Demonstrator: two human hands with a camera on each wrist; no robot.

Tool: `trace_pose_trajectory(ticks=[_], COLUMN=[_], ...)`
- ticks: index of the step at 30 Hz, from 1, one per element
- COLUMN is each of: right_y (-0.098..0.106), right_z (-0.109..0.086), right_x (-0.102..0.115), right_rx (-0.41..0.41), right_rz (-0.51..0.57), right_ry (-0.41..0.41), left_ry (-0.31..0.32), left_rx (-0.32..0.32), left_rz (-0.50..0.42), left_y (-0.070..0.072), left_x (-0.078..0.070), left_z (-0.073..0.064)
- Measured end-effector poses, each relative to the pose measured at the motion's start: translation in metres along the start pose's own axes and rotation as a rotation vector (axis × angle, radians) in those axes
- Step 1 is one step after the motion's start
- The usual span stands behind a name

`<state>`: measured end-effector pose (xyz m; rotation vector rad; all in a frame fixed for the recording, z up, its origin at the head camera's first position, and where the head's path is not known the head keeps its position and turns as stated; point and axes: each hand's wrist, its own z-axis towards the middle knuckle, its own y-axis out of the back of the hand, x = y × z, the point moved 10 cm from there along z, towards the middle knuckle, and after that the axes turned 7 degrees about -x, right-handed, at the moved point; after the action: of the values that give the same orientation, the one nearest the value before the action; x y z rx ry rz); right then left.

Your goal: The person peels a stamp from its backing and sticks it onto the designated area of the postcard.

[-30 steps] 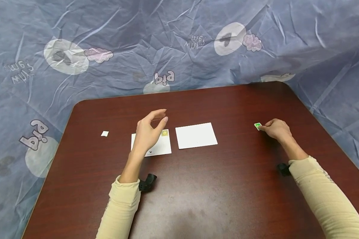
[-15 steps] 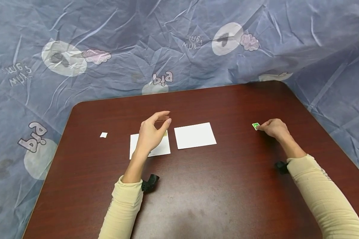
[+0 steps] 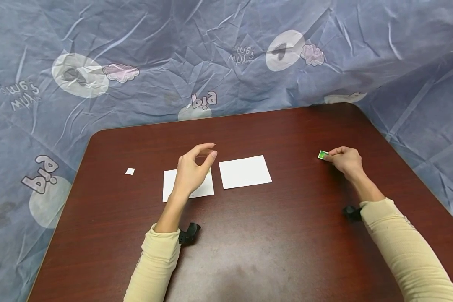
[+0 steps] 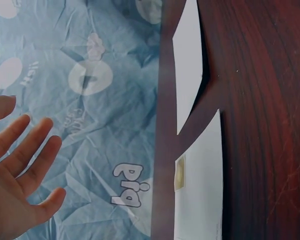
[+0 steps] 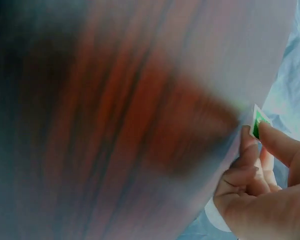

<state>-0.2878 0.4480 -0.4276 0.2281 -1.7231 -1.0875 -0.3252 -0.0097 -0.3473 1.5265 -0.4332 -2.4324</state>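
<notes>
My right hand (image 3: 347, 161) pinches a small green stamp (image 3: 322, 155) with a white border between thumb and fingers, at the right of the table. In the right wrist view the stamp (image 5: 256, 125) sticks out past the thumb tip. My left hand (image 3: 192, 172) holds nothing, its fingers relaxed and slightly bent. It hangs over a white envelope (image 3: 204, 189) and covers part of it in the head view. The left wrist view shows a gold stamp (image 4: 180, 173) on that envelope's corner. Right of it lies a blank white envelope or card (image 3: 245, 172).
A small white paper piece (image 3: 130, 171) lies on the left of the dark red-brown table (image 3: 264, 226). Behind the table hangs a wrinkled blue printed cloth (image 3: 154, 46). Black camera mounts (image 3: 190, 233) sit at both wrists.
My right hand has raised the green stamp slightly and turned it, bringing it a little leftward. My left hand has drifted slightly right and down over the envelope, hiding its gold stamp in the head view.
</notes>
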Motion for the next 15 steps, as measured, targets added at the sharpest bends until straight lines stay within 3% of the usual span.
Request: trace_pose_trajectory(ticks=[4,15], right_y=[0.0002,-0.0023], right_z=[0.0008,-0.0031], right_x=[-0.0004,-0.0074], right_rx=[-0.028,-0.004], right_rz=[0.045,0.115], right_ry=[-0.013,-0.088], left_ry=[0.002,0.0], left_rx=[0.006,0.002], left_rz=[0.004,0.007], left_y=[-0.0018,-0.0025], left_x=[0.0009,-0.0001], left_z=[-0.0012,-0.0028])
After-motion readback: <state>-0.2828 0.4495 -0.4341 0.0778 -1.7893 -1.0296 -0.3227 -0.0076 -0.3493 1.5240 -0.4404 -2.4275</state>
